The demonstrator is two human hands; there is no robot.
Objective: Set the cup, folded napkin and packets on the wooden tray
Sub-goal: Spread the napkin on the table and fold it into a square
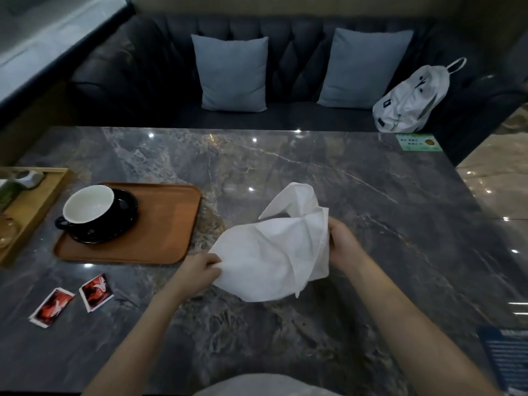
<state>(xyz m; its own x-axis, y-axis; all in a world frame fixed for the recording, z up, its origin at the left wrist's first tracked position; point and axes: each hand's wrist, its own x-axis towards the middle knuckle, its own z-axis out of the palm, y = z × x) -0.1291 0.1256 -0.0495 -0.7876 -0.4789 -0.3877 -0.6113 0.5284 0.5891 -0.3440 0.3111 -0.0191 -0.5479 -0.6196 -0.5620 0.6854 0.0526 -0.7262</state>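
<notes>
a person's two bare hands hold a rumpled white napkin (274,252) just above a dark marble bench (314,172). the left hand (200,271) has its fingers (213,264) pinched on the napkin's near left corner, while the right hand (341,244) grips the cloth's right edge, fingers closed on the fabric. the napkin is only loosely gathered, one pointed flap standing up at the far side, and it sits to the right of the wooden tray (160,232), apart from it. on the tray's left part rests a black cup (88,208) with a white inside, tilted on a black saucer (120,224), its handle toward the near left. two red packets (95,292) (51,307) lie flat on the bench near the tray's front edge, side by side and off the tray. a lighter wooden box (43,201) stands at the far left. beyond the bench, a dark sofa (143,81) carries two pale blue cushions (231,72) (365,68) and a white bag (411,101).
</notes>
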